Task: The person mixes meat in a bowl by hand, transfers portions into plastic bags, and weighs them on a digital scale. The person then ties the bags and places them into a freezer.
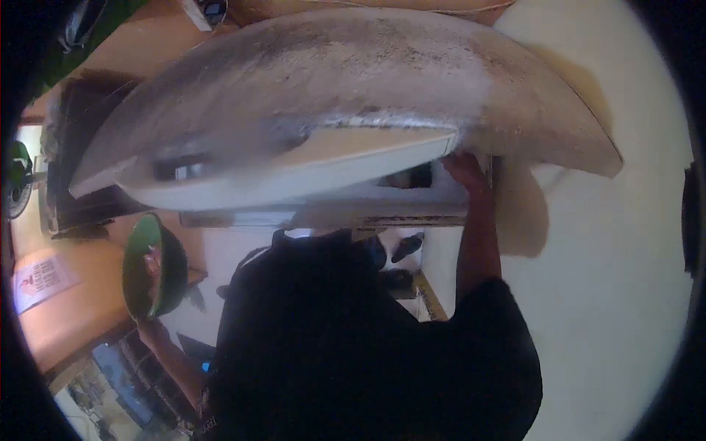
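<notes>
My left hand (152, 334) grips the lower rim of a green bowl (176, 272), which is tilted on its side toward the camera. Something pinkish (153, 264) shows inside the bowl, too blurred to name. On the right, my right hand (463, 170) is closed at the right end of a long white door (316, 180), its fingertips partly hidden. The door fronts a large appliance, perhaps a fridge, whose dusty brown top (353, 66) spans the upper view. Below the door, a pale compartment with a dark item (412, 176) shows beside my right hand.
A wooden surface (81, 312) lies at the left, with a printed sheet (44, 281) on it. A dark screen-like panel (81, 147) and a green fan (18, 180) stand farther left. A pale wall (603, 294) is close on the right. Dark footwear (407, 248) is on the floor.
</notes>
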`<state>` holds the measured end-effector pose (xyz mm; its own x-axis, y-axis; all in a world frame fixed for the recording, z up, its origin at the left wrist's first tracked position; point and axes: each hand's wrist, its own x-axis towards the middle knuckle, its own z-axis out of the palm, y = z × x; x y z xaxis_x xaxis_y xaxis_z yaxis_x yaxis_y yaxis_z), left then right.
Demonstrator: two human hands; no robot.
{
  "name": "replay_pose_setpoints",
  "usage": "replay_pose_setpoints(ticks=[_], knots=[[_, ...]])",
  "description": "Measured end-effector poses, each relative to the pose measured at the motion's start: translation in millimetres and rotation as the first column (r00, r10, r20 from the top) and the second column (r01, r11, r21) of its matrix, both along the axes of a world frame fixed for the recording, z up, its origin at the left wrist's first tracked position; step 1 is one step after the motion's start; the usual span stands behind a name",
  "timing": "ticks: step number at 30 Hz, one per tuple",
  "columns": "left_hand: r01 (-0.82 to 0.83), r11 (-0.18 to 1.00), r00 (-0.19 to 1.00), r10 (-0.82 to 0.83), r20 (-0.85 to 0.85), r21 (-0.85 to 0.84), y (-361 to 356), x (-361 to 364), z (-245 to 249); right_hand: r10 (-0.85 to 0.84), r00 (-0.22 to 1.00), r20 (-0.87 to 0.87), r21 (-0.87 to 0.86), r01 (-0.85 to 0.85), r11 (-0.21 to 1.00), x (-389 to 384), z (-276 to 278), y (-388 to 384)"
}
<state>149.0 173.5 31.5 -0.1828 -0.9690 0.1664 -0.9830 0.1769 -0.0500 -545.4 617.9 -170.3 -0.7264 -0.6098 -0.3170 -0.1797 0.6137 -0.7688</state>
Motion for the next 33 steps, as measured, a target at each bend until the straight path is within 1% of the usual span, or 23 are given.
replay_pose_setpoints(ticks=[1, 3, 5, 7, 8, 10, 11, 12, 14, 16, 18, 19, 20, 21, 22, 24, 25, 26, 28, 29, 31, 32, 33], knots=[[0.002, 1.0, 1.0, -0.001, -0.007, 0.01, -5, 7, -6, 0.001, 0.992, 0.13, -0.118, 0.014, 0.993, 18, 33, 12], [-0.048, 0.998, 0.978, 0.041, 0.205, 0.031, -23, 28, -19, 0.02, 0.959, 0.281, -0.259, 0.056, 0.964, 49, 92, 32], [-0.048, 0.999, 0.965, 0.043, 0.257, 0.015, -33, 55, -39, 0.013, 0.967, 0.254, -0.331, 0.074, 0.941, 122, 181, 32], [-0.037, 0.999, 0.979, 0.043, 0.199, -0.037, -44, 71, -48, 0.161, 0.986, -0.037, -0.567, -0.153, 0.809, 157, 222, 24], [-0.033, 0.997, 0.983, 0.045, 0.176, -0.069, -47, 73, -44, 0.042, 0.98, -0.195, -0.679, -0.166, 0.715, 165, 245, 6], [-0.031, 0.992, 0.991, 0.046, 0.124, -0.119, -55, 90, -39, -0.158, 0.838, -0.522, -0.623, -0.249, 0.742, 193, 294, -40], [-0.037, 0.99, 0.994, 0.052, 0.101, -0.136, -62, 97, -36, -0.109, 0.637, -0.763, -0.362, -0.283, 0.888, 197, 322, -71], [-0.043, 0.987, 0.997, 0.051, 0.054, -0.155, -73, 111, -33, -0.099, 0.633, -0.768, -0.363, -0.303, 0.881, 201, 323, -99], [-0.078, 0.988, 0.966, 0.043, -0.255, -0.13, -122, 176, -40, 0.212, 0.405, -0.89, 0.077, -0.323, 0.943, 229, 324, -154], [-0.138, 0.989, 0.782, 0.073, -0.619, -0.058, -149, 209, -31, 0.233, 0.394, -0.889, 0.137, -0.258, 0.956, 253, 319, -177], [-0.225, 0.974, 0.451, 0.14, -0.882, 0.04, -143, 192, 8, 0.261, 0.379, -0.888, 0.197, -0.2, 0.96, 268, 312, -193], [-0.135, 0.987, 0.113, 0.104, -0.988, 0.088, -134, 182, 31, 0.305, 0.46, -0.834, 0.299, -0.088, 0.95, 280, 308, -194], [-0.038, 0.995, -0.24, 0.082, -0.967, 0.093, -128, 179, 55, 0.332, 0.542, -0.772, 0.403, 0.015, 0.915, 288, 309, -192], [-0.052, 0.994, -0.245, 0.078, -0.966, 0.093, -131, 185, 66, 0.376, 0.539, -0.754, 0.417, -0.05, 0.907, 295, 295, -186], [-0.12, 0.992, 0.034, -0.032, -0.999, -0.036, -135, 194, 75, 0.417, 0.534, -0.735, 0.427, -0.113, 0.897, 304, 273, -180], [-0.163, 0.97, 0.309, -0.122, -0.943, -0.179, -138, 194, 96, 0.486, 0.597, -0.638, 0.523, -0.128, 0.843, 327, 227, -173], [-0.071, 0.997, -0.018, -0.042, -0.999, -0.041, -133, 179, 111, 0.468, 0.636, -0.613, 0.482, -0.167, 0.86, 335, 195, -165], [0.065, 0.996, -0.331, 0.076, -0.94, 0.058, -130, 163, 118, 0.45, 0.674, -0.586, 0.438, -0.204, 0.876, 339, 164, -160], [0.01, 0.999, -0.323, 0.034, -0.946, 0.032, -143, 146, 109, 0.55, 0.729, -0.407, 0.605, -0.236, 0.761, 347, 123, -167], [0.054, 0.998, -0.14, 0.016, -0.99, 0.009, -152, 144, 94, 0.549, 0.726, -0.414, 0.6, -0.236, 0.764, 350, 108, -172], [0.037, 0.99, 0.087, 0.131, -0.988, 0.135, -148, 91, 109, 0.557, 0.733, -0.391, 0.687, -0.17, 0.707, 351, 91, -181], [-0.031, 0.963, 0.108, 0.269, -0.957, 0.267, -132, 43, 120, 0.557, 0.729, -0.399, 0.684, -0.168, 0.71, 351, 80, -184], [0.098, 0.963, -0.046, 0.256, -0.966, 0.25, -135, 25, 103, 0.545, 0.759, -0.356, 0.663, -0.206, 0.72, 352, 70, -184]])
